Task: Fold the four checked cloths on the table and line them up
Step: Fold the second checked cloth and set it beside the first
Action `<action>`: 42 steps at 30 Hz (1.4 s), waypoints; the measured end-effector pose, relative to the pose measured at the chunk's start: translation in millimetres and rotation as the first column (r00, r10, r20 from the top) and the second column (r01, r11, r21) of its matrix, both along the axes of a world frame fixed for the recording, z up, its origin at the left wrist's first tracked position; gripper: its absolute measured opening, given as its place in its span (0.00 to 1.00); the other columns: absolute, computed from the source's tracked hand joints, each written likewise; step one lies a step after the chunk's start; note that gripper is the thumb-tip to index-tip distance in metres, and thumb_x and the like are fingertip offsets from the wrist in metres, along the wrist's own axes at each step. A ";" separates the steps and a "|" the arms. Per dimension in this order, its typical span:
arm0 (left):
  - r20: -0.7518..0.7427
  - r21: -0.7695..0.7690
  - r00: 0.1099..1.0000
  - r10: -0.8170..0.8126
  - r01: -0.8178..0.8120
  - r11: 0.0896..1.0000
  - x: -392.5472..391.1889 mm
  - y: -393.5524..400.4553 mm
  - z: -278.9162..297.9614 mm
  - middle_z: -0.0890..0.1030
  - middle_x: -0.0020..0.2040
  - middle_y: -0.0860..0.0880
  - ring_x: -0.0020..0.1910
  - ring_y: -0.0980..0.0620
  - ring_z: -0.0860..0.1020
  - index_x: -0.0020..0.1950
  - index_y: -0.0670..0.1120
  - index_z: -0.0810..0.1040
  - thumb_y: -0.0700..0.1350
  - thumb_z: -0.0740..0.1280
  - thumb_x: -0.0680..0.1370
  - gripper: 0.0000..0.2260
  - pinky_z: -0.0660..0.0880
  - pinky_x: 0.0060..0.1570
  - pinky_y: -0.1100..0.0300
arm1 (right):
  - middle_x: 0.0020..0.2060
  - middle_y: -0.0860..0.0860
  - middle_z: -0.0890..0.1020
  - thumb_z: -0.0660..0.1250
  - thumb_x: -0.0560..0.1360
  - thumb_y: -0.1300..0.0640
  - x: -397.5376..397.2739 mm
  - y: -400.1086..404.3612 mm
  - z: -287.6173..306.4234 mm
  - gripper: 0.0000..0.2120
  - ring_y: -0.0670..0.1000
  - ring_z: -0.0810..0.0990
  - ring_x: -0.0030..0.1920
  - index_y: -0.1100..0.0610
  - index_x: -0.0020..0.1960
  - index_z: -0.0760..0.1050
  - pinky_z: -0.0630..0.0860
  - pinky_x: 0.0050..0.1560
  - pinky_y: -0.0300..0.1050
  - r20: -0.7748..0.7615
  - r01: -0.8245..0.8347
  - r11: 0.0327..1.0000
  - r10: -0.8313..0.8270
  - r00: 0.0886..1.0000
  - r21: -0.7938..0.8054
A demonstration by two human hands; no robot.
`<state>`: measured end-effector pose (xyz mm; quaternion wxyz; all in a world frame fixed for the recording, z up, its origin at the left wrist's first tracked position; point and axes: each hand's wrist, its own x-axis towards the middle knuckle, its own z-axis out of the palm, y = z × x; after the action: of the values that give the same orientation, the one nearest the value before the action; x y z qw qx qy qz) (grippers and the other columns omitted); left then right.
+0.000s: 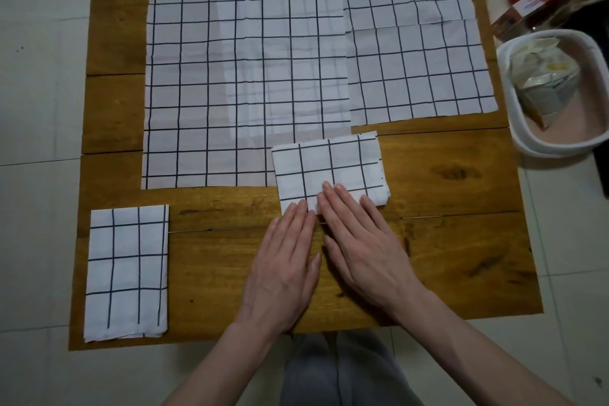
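Two unfolded cloths (247,59) behind folded cloth (329,171).

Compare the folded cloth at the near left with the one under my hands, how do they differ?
The left cloth lies with its long side running away from you; the centre cloth lies crosswise and slightly skewed. The left cloth lies untouched near the table's corner; the centre cloth has the left hand and right hand flat on its near edge, and it overlaps the big cloth. Both are white with dark checks, folded into small rectangles.
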<state>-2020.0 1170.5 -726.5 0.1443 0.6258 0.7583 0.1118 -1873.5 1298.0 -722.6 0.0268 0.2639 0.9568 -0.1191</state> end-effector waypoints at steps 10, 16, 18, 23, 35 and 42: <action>-0.075 -0.061 0.997 0.026 -0.031 0.998 -0.5 -0.7 0.1 0.57 0.85 0.43 0.84 0.47 0.52 0.84 0.42 0.58 0.52 0.55 0.86 0.28 0.55 0.81 0.44 | 0.85 0.49 0.49 0.48 0.87 0.38 16.1 -5.3 -4.5 0.33 0.50 0.46 0.85 0.53 0.86 0.49 0.55 0.82 0.62 0.111 -0.003 1.000 0.006 0.994 -0.023; -0.116 -0.114 0.993 -0.017 0.003 0.993 -8.0 -3.8 0.3 0.52 0.86 0.46 0.85 0.47 0.49 0.85 0.44 0.54 0.56 0.54 0.86 0.30 0.52 0.81 0.44 | 0.85 0.52 0.48 0.46 0.86 0.35 39.7 10.1 -6.3 0.36 0.50 0.46 0.85 0.55 0.86 0.46 0.53 0.81 0.60 0.158 0.062 0.998 -0.063 0.985 0.012; -0.119 -0.117 0.992 -0.028 0.014 0.993 -9.9 -4.0 1.2 0.52 0.86 0.46 0.85 0.47 0.49 0.85 0.44 0.54 0.56 0.54 0.86 0.30 0.52 0.81 0.44 | 0.85 0.52 0.49 0.45 0.86 0.34 48.1 16.9 -6.3 0.37 0.50 0.47 0.85 0.55 0.86 0.46 0.52 0.81 0.59 0.162 0.108 0.994 -0.108 0.981 0.012; -0.102 -0.137 0.995 -0.018 0.004 0.991 -9.4 -3.5 4.2 0.51 0.86 0.48 0.85 0.47 0.47 0.85 0.45 0.52 0.58 0.54 0.86 0.31 0.50 0.82 0.45 | 0.85 0.51 0.50 0.44 0.86 0.34 49.9 20.2 -2.7 0.36 0.49 0.47 0.85 0.55 0.86 0.48 0.50 0.82 0.58 0.139 0.123 0.992 -0.122 0.983 0.004; -0.106 -0.121 0.994 0.027 -0.040 0.992 -6.8 7.0 5.9 0.60 0.84 0.44 0.84 0.45 0.53 0.83 0.44 0.61 0.58 0.53 0.86 0.29 0.53 0.81 0.37 | 0.81 0.53 0.65 0.48 0.88 0.43 0.8 57.7 25.2 0.27 0.52 0.58 0.83 0.55 0.81 0.64 0.53 0.83 0.58 0.004 0.054 0.998 -0.054 0.999 0.014; -0.171 -0.162 0.985 0.017 -0.045 0.986 -4.4 9.8 5.0 0.59 0.84 0.43 0.84 0.42 0.50 0.85 0.49 0.56 0.61 0.50 0.86 0.29 0.53 0.79 0.32 | 0.85 0.47 0.44 0.41 0.86 0.34 -29.2 62.7 12.9 0.34 0.46 0.39 0.84 0.52 0.86 0.42 0.43 0.84 0.55 0.122 -0.060 0.994 0.071 0.990 -0.086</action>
<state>-2024.5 1180.3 -721.4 0.1290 0.6071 0.7841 -0.0028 -1902.7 1360.8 -709.8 0.1012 0.2380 0.9557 -0.1405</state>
